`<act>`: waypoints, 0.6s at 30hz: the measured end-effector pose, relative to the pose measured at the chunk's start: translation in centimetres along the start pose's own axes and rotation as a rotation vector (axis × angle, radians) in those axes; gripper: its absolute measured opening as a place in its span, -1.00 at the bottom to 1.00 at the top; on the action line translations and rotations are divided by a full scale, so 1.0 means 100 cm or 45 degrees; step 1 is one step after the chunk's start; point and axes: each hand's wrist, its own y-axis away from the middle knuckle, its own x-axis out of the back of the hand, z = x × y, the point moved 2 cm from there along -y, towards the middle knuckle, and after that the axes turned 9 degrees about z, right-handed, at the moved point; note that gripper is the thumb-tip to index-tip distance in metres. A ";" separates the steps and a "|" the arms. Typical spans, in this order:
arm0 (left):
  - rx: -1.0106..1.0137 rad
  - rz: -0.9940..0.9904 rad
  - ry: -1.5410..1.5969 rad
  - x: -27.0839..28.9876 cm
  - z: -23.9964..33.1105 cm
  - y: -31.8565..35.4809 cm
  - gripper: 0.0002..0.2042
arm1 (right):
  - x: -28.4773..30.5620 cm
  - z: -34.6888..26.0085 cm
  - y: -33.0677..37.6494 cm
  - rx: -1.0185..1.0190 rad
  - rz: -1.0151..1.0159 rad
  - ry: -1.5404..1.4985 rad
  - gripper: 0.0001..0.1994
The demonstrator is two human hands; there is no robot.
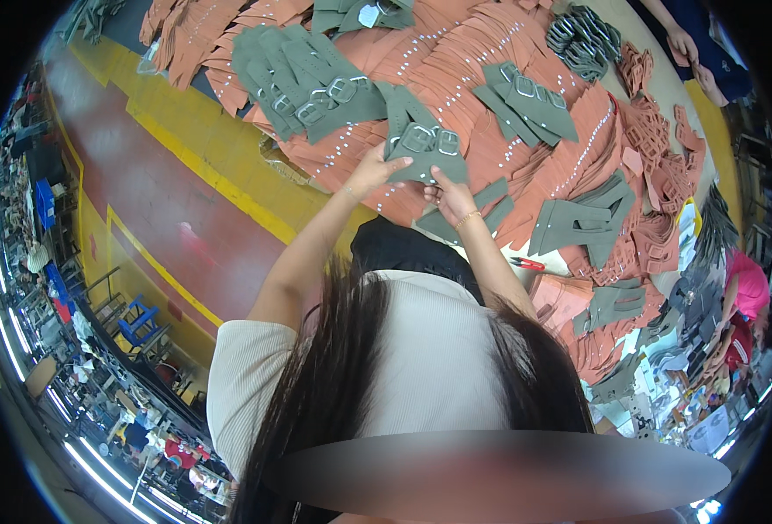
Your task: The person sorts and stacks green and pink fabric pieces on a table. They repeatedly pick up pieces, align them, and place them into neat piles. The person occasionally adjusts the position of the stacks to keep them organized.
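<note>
Over the near edge of the table, both hands hold a dark green, two-buckle sandal upper (421, 157) with its buckles facing up. My left hand (371, 171) pinches its left edge, thumb on top. The fingers of my right hand (451, 197) grip its lower right edge, partly hidden by the piece. Just beyond, a stack of similar green buckled uppers (344, 94) lies on rows of orange-brown strap pieces (465, 65). To the right rest another few green buckled pieces (530, 100). More green pieces (578, 223) lie beyond my right forearm.
Red-handled thread snips (527, 263) lie beside my right forearm. A bundle of dark green straps (582, 42) is at the far right, near another person's hands (696, 65). A red and yellow painted floor (185, 201) runs to the left, with a blue chair (139, 320).
</note>
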 end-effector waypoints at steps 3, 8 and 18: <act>-0.315 -0.057 -0.071 0.005 0.005 0.012 -0.68 | 0.013 0.003 0.020 0.031 -0.216 -0.031 -0.72; -0.543 0.257 0.255 0.049 0.009 0.028 -0.62 | 0.052 0.014 0.041 0.091 -0.172 0.124 -0.70; -0.012 0.823 -0.935 0.103 0.008 -0.015 -0.36 | 0.140 0.030 0.073 0.206 0.353 0.151 -0.76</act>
